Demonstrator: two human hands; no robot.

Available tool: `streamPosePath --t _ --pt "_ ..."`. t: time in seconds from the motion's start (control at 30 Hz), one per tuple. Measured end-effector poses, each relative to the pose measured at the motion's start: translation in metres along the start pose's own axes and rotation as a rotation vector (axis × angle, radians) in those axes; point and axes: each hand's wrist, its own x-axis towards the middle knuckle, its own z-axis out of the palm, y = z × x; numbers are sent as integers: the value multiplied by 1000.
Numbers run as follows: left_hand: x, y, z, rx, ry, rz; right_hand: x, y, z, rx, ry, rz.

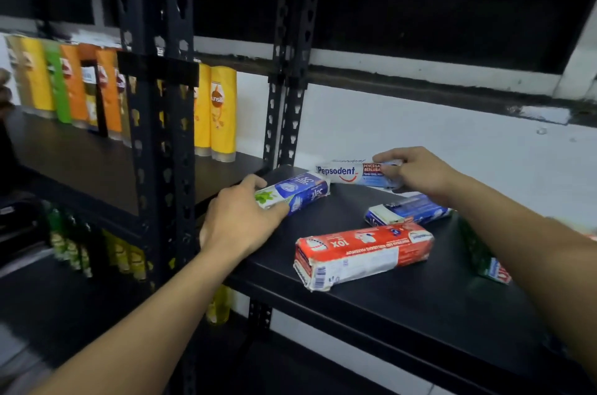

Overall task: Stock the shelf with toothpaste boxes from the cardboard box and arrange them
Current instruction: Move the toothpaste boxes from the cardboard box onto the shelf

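The red box (365, 254) lies askew near the front edge of the shelf (403, 307), one end crumpled. My forearms pass close, so a careless sweep could knock it off. My left hand (239, 223) grips the blue-and-white box (294, 192) at the back left corner. My right hand (416, 173) pinches the white Pepsodent box (349, 173) along the back edge. A blurred, possibly green box (484, 259) sits far right.

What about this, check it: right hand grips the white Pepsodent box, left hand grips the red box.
Wrong: the left hand grips the blue leaf-printed box; the red box lies untouched. The right hand does grip the white Pepsodent box. Head view shows it.
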Motion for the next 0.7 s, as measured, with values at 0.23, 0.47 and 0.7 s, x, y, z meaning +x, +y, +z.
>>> streamPosePath --t 0.23,0.47,0.7 --pt "5 -1 4 23 5 35 39 11 18 -390 -43 -47" --pt "6 -1 5 24 -13 36 54 17 33 -676 34 -121" --pt "4 1 3 21 -27 59 48 17 45 -807 -25 -137"
